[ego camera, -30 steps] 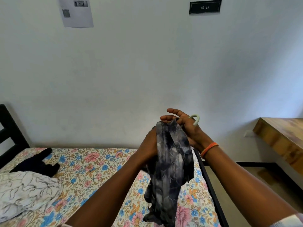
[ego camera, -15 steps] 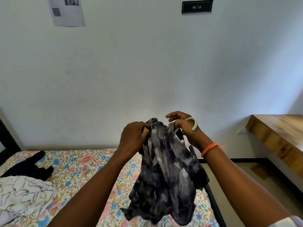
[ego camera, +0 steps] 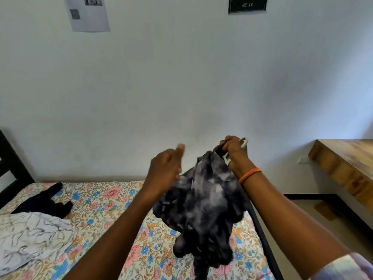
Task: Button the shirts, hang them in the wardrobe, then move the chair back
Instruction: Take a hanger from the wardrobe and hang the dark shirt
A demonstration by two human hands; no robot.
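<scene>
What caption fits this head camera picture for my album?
Right hand holds a dark grey mottled shirt on a pale green plastic hanger above the floral bed.

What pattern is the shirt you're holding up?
Dark grey-black tie-dye mottling on the shirt, clearest in the head view.

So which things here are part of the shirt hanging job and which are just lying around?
Job: grey patterned shirt; pale hanger gripped by right hand; left hand; white shirt; black garment.
Lying about: wooden desk; wall paper; sign.
</scene>
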